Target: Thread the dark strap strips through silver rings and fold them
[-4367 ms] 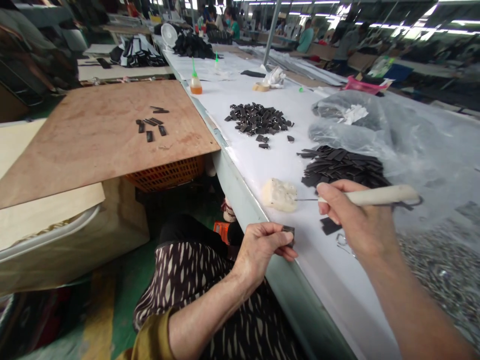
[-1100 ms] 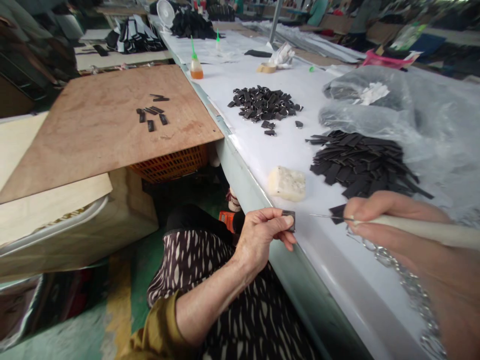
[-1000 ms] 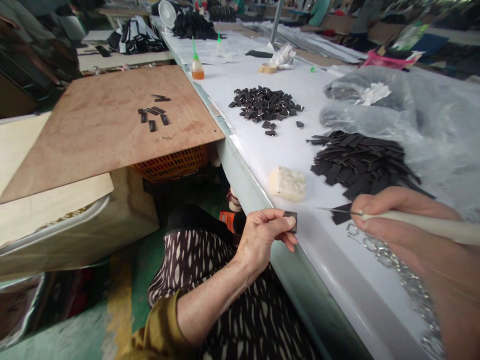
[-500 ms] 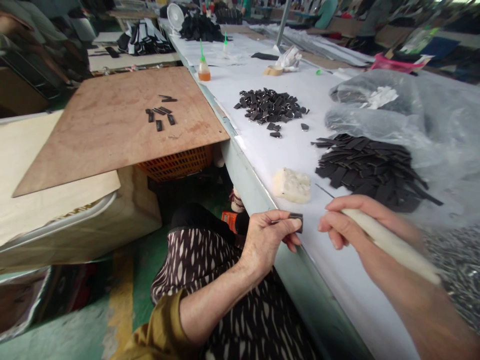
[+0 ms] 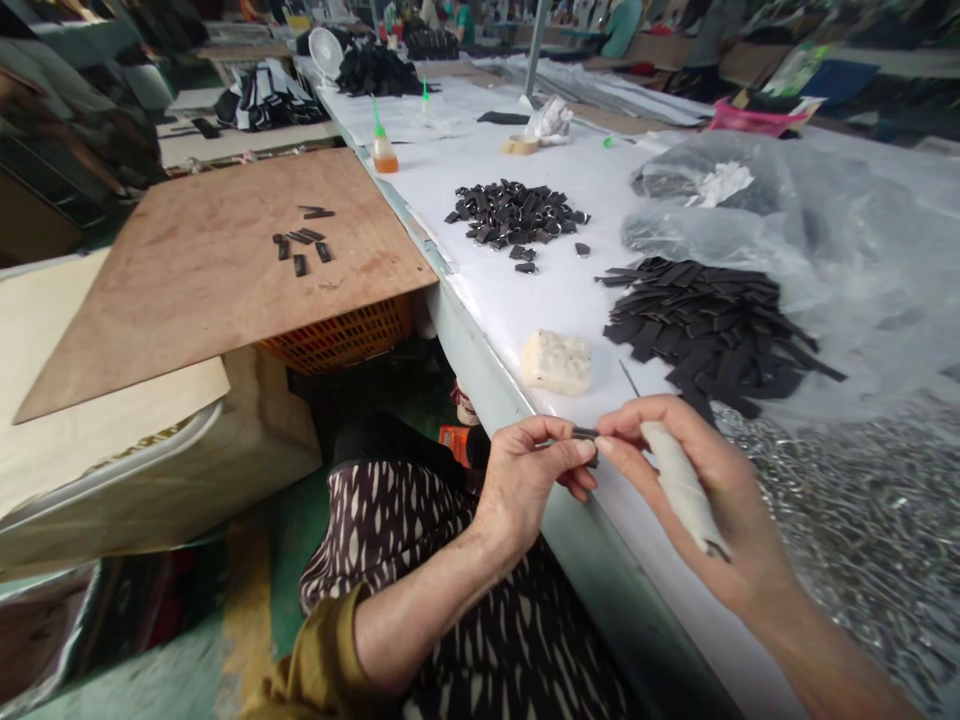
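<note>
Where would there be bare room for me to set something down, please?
The wooden board is bare left of its few dark pieces. The white table is bare between the pale block and the heap of small black tabs. Its right side is crowded with black strips, metal hardware and plastic sheeting.

Reaches in from the lower left with the left forearm (image 5: 424,595), slanting it up and to the right toward a nearly straight left wrist (image 5: 487,540). Pinches with the left hand (image 5: 521,480), bringing left thumb (image 5: 568,456) and left index finger (image 5: 547,428) together and curling the lower fingers beneath. Extends the right forearm (image 5: 832,640) from the lower right, slanting it up and to the left. Bends the right hand (image 5: 701,480) inward, closing right thumb (image 5: 621,458) and right index finger (image 5: 645,408) toward each other just beside the left fingertips.
</note>
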`<state>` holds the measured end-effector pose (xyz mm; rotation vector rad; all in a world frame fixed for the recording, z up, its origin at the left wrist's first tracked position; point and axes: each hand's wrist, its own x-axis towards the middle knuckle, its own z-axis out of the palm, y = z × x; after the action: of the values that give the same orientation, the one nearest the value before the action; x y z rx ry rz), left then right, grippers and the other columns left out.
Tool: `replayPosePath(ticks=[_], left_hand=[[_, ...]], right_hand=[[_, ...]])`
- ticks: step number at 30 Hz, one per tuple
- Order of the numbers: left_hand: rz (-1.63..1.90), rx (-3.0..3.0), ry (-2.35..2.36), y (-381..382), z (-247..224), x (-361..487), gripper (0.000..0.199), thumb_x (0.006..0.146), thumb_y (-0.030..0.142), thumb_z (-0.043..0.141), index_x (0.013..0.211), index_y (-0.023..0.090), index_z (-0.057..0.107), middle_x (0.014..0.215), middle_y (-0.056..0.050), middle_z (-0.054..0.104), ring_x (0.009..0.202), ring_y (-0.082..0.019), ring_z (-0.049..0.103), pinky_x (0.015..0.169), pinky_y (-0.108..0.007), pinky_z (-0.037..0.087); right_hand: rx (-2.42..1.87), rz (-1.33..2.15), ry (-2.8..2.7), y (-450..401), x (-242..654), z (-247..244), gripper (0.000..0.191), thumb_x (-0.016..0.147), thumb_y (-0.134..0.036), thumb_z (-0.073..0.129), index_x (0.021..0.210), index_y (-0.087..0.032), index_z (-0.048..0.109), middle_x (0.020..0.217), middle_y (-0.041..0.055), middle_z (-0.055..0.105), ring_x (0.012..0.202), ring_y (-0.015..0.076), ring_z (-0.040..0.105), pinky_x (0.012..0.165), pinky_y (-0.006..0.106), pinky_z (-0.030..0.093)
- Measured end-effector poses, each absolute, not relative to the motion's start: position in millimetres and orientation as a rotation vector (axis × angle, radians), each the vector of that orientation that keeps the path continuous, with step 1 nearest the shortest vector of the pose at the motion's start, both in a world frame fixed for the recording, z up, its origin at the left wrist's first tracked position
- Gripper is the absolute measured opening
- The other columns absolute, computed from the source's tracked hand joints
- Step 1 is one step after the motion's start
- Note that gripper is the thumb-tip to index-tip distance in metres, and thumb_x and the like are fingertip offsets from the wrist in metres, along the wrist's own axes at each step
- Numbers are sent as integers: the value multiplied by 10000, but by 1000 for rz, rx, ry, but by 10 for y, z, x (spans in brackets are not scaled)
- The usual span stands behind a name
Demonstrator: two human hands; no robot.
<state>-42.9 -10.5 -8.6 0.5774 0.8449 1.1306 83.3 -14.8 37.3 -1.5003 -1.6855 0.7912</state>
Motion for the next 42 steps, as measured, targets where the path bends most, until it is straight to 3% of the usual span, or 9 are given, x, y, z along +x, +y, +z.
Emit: replayPosePath(ticks=[15,22,30,36,42], left_hand=[[1070,598,846,-99,-81,-440,124,664,200,671,676,91,615,465,-23,576,404,-89,498,456,-204,408],[1012,680,831,-63,-43,-475,108,672,195,642,684,94,607,586,-26,574,491,-115,562,435,-202,419],[958,706,911,-59,46,-476,97,644,188,621,645,93,599,471,-12,546,389,-83,481,380,-187,368],[757,841,1031,57,160,-492,106,583,151,656,677,114,623,382,44,478,319,-51,378,325,-167,277],[919,925,952,680,362,-496,43,618,77,632,652,85,607,446,-2,526,334,-78,436,363,-214,380]], right_hand=[[-1541,958,-1646,-110,884,386,107,756,-288,571,800,-233,491,665,-17,565,607,135,549,556,269,440],[-1516,869,-1750,-65,915,429,92,758,-281,556,754,-221,487,692,-16,563,612,121,518,539,248,401],[-1612,704,-1860,-56,1199,595,159,783,-386,547,761,-232,516,668,-29,565,603,119,505,515,230,376],[-1704,892,-1756,-99,1499,677,251,809,-497,484,770,-253,532,615,-30,574,530,117,509,497,232,391],[-1805,695,-1806,-61,1588,725,289,774,-549,500,857,-279,565,535,-34,499,457,123,452,413,240,348]])
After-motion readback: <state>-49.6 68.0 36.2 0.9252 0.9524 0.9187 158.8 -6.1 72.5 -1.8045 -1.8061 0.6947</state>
